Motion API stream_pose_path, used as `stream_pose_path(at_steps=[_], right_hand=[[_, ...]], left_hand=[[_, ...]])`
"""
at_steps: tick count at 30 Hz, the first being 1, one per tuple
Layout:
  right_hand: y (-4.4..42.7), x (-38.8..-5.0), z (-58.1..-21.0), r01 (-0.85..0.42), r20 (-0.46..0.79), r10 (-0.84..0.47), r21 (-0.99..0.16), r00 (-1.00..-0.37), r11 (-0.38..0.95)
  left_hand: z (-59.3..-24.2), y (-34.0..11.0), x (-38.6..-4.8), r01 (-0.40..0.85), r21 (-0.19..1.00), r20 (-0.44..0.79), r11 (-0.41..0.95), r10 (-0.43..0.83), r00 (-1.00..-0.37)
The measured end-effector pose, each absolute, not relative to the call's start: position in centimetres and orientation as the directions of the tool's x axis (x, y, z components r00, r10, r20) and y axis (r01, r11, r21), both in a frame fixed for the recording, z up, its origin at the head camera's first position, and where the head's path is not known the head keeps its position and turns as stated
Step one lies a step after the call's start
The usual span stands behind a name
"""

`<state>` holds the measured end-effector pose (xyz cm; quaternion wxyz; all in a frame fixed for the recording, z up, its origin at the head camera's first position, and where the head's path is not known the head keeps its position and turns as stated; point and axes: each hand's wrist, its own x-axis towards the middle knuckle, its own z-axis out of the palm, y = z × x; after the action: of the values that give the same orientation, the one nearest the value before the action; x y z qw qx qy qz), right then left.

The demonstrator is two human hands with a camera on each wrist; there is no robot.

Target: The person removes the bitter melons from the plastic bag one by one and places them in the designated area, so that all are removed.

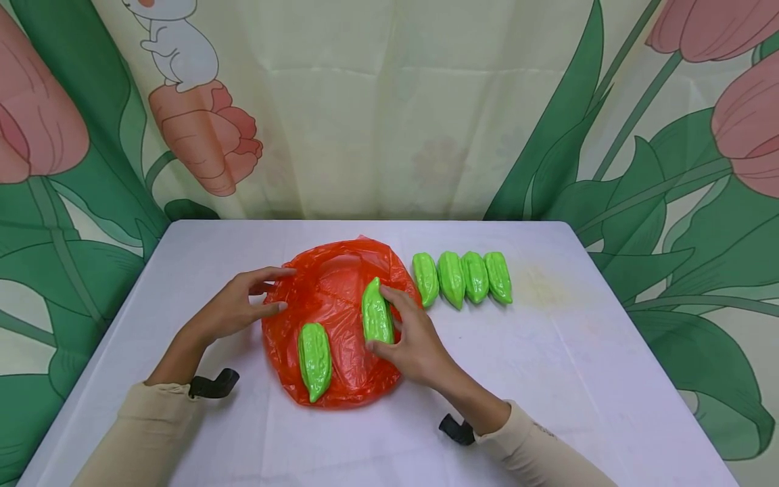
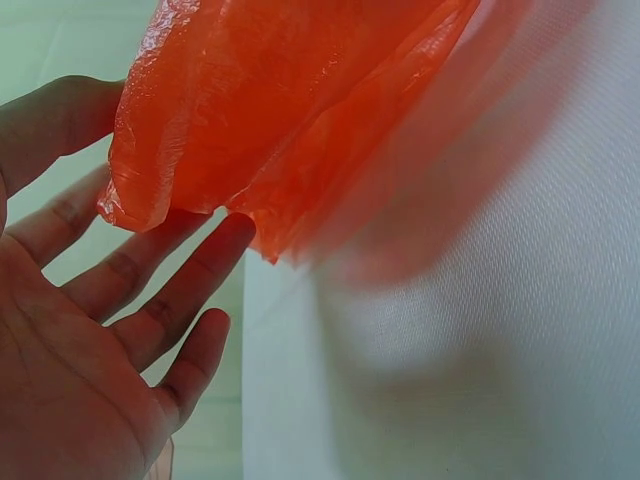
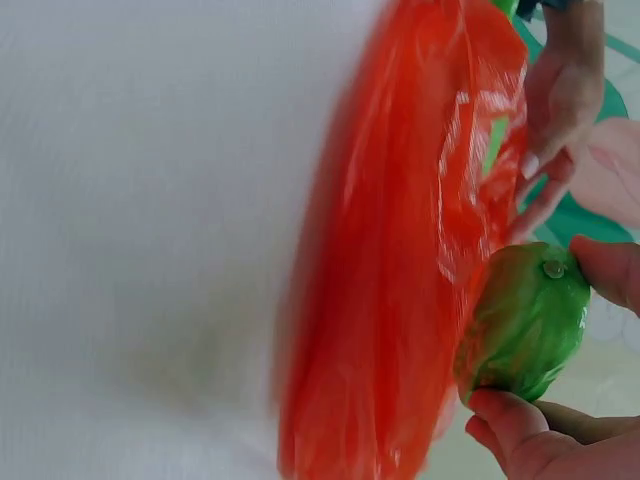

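Note:
A red plastic bag [image 1: 341, 304] lies spread open on the table. My right hand [image 1: 416, 338] grips a glossy green bitter melon [image 1: 377, 314] between thumb and fingers, over the bag's right side. The right wrist view shows the stem end of that melon [image 3: 530, 320] between the fingertips. A second bitter melon [image 1: 314, 362] rests at the bag's lower left. My left hand [image 1: 234, 304] is at the bag's left rim, thumb and fingers spread apart. In the left wrist view, its fairly straight fingers [image 2: 170, 290] touch the bag's edge [image 2: 260, 150].
A row of several more bitter melons [image 1: 462, 279] lies just right of the bag, near the far part of the white-covered table [image 1: 548, 379]. Behind the table hangs a curtain [image 1: 389, 135] printed with tulips, a rabbit and a carrot.

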<state>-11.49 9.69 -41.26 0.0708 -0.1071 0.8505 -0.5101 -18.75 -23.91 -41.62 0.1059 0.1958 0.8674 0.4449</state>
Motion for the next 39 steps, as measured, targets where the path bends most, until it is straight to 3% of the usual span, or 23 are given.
stream_pose_path(at_steps=[39], right_hand=[[17.6,-14.1,-38.7,-0.077,0.070,-0.032,-0.898,-0.997,0.433]], left_hand=[[-41.3,-23.7,-19.0,0.251,0.804,-0.016,0.539,0.440,-0.898]])
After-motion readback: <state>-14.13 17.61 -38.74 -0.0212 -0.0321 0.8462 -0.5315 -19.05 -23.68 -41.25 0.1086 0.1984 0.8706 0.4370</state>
